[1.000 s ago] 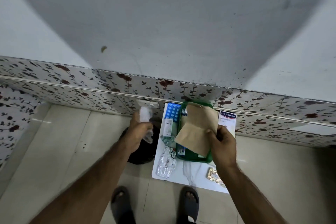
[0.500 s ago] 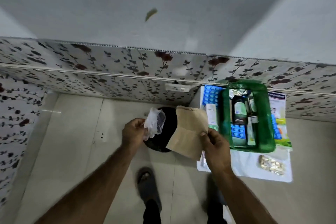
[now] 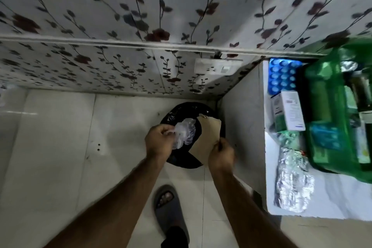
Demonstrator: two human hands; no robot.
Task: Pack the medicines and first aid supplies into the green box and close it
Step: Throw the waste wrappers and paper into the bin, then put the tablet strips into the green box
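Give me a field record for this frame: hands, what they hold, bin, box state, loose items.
left hand: pinching crumpled clear plastic
right hand: holding brown paper
black bin: on floor, below both hands
green box: open, on white table, partly packed
outside box: blue blister pack, white carton, foil strips

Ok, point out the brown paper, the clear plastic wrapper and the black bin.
brown paper (image 3: 207,139), head view, middle of the sheet
clear plastic wrapper (image 3: 185,133), head view, crumpled centre
black bin (image 3: 177,109), head view, far rim
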